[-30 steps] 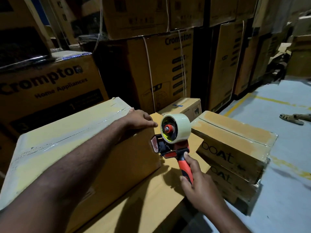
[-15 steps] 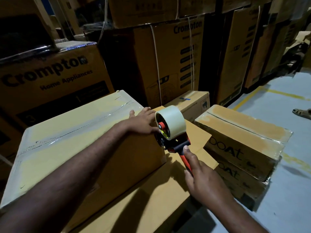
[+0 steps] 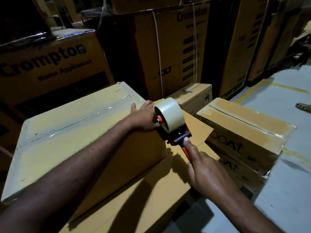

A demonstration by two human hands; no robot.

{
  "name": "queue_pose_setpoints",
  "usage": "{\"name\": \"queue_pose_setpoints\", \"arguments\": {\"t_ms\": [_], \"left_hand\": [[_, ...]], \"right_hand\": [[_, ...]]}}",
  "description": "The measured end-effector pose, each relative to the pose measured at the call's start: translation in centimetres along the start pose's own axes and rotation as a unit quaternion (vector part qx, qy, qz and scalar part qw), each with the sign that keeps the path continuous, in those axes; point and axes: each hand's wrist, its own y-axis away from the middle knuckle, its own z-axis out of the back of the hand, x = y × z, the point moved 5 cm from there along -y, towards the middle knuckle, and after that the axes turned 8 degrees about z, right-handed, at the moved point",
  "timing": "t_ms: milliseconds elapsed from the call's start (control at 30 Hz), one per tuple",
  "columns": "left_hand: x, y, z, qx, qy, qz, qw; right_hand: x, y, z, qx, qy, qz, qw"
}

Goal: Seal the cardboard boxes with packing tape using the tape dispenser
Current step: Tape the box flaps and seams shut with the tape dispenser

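A large plain cardboard box (image 3: 70,132) fills the left half of the view, with clear tape running along its top seam. My left hand (image 3: 143,116) lies flat on its far right top corner, fingers spread. My right hand (image 3: 207,170) grips the red handle of the tape dispenser (image 3: 170,121), index finger stretched along it. The dispenser carries a roll of pale tape, and its head presses against the box's right top edge beside my left hand.
The large box rests on a flat cardboard sheet (image 3: 134,199). Two taped "boAt" boxes (image 3: 244,133) are stacked at the right. A small box (image 3: 193,95) and tall Crompton cartons (image 3: 176,47) stand behind. Someone's sandalled foot (image 3: 303,106) is on the grey floor at the right.
My right hand has carried the dispenser up and left, from beside the box's side to its top edge. My left hand has stayed on the corner.
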Motion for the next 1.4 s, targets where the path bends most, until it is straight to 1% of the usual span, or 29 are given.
{"name": "queue_pose_setpoints", "arguments": {"t_ms": [167, 300, 400, 500, 533, 633, 700, 767, 800, 833, 900, 967, 1067, 1167, 1233, 1300, 1333, 1400], "left_hand": [[-0.4, 0.3, 0.0, -0.021, 0.009, 0.024, 0.999], [-0.6, 0.3, -0.2, -0.028, 0.02, 0.045, 0.998], [-0.8, 0.4, -0.4, -0.032, 0.027, 0.059, 0.997], [-0.9, 0.6, -0.3, -0.063, 0.018, 0.08, 0.995], [-1.2, 0.7, -0.4, -0.066, 0.015, 0.086, 0.994], [-1.3, 0.5, -0.3, -0.072, 0.021, 0.094, 0.993], [-1.2, 0.7, -0.3, -0.073, 0.032, 0.102, 0.992], [-1.4, 0.7, -0.6, -0.082, 0.032, 0.115, 0.99], [-1.5, 0.7, -0.5, -0.086, 0.028, 0.121, 0.988], [-1.6, 0.7, -0.4, -0.087, 0.027, 0.126, 0.988], [-1.5, 0.7, -0.2, -0.087, 0.031, 0.129, 0.987], [-1.6, 0.8, -0.3, -0.088, 0.036, 0.129, 0.987], [-2.0, 1.0, -0.5, -0.111, 0.026, 0.145, 0.983], [-2.2, 1.3, -0.9, -0.126, 0.025, 0.146, 0.981], [-1.8, 1.6, -0.9, -0.139, 0.021, 0.133, 0.981], [-1.3, 1.5, -0.4, -0.121, 0.025, 0.117, 0.985], [-1.1, 1.4, -0.3, -0.098, 0.03, 0.112, 0.988], [-1.1, 1.0, -0.1, -0.057, 0.034, 0.105, 0.992]], "right_hand": [[0.2, 0.3, -0.5, -0.008, -0.007, -0.025, 1.0], [-0.3, 0.2, -0.6, -0.001, -0.082, -0.059, 0.995], [-0.6, 0.0, -0.8, 0.016, -0.097, -0.076, 0.992], [-1.1, 0.0, -0.6, 0.035, -0.199, -0.112, 0.973], [-1.3, 0.0, -0.5, 0.039, -0.209, -0.119, 0.97], [-1.8, -0.3, -0.3, 0.031, -0.176, -0.112, 0.978], [-2.0, -0.4, -0.5, 0.043, -0.172, -0.111, 0.978], [-1.9, -0.1, -0.9, 0.055, -0.242, -0.132, 0.96], [-1.8, 0.0, -0.9, 0.05, -0.259, -0.14, 0.954], [-1.7, 0.0, -0.8, 0.045, -0.253, -0.139, 0.956], [-1.5, -0.3, -0.7, 0.034, -0.191, -0.123, 0.973], [-1.4, -0.5, -0.8, 0.034, -0.167, -0.121, 0.978], [-1.5, -0.7, -0.7, 0.053, -0.22, -0.151, 0.962], [-1.4, -1.0, 0.0, 0.055, -0.198, -0.137, 0.969], [-1.1, -0.5, -0.6, 0.087, -0.217, -0.132, 0.963], [-1.2, 0.5, -1.9, 0.115, -0.219, -0.129, 0.96], [-1.4, 0.9, -2.5, 0.126, -0.209, -0.132, 0.961], [-1.8, 1.6, -3.5, 0.128, -0.223, -0.144, 0.955]]}}
